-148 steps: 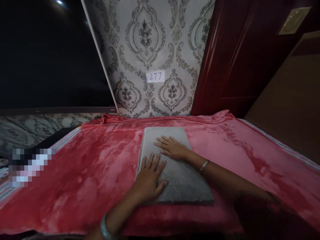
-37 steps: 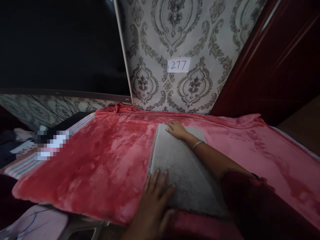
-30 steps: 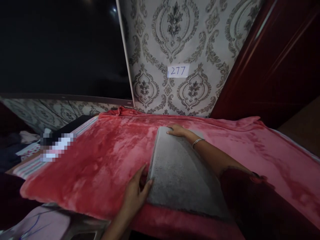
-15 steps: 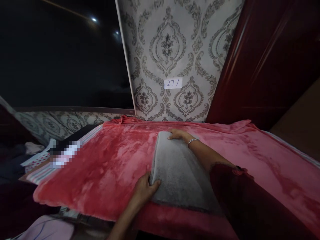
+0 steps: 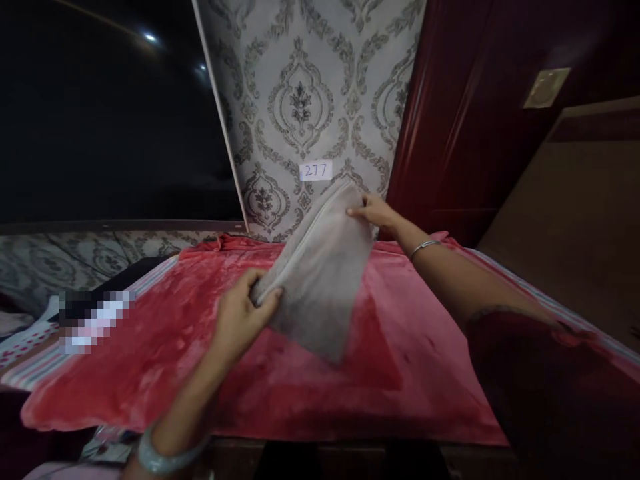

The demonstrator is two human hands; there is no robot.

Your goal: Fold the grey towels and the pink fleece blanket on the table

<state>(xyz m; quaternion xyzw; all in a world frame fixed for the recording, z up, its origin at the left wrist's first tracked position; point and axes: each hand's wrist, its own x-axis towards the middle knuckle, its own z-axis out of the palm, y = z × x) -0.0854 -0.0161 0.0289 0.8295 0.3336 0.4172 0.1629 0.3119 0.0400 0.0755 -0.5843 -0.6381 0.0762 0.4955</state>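
Note:
A folded grey cloth [image 5: 320, 267], its kind not plain to see, hangs tilted above the red and pink plush blanket [image 5: 165, 333]. My left hand [image 5: 249, 308] pinches its lower left corner, thumb on the near face and fingers behind. At the upper right corner my right hand [image 5: 374, 212] grips it the same way, a thin bangle on that wrist. Layered folds show along the cloth's upper left edge. Its lower end dangles free and is a little blurred.
A large dark screen [image 5: 115, 120] stands at the back left. Behind the blanket is a patterned wall with a paper label [image 5: 316, 171] reading 277. On the right are a dark red glossy panel [image 5: 450, 133] and a brown board [image 5: 575, 200]. Striped fabric [image 5: 37, 363] shows at the blanket's left.
Both hands have lifted the grey cloth off the blanket and tilted it, the right hand higher than the left. The view has turned somewhat to the right.

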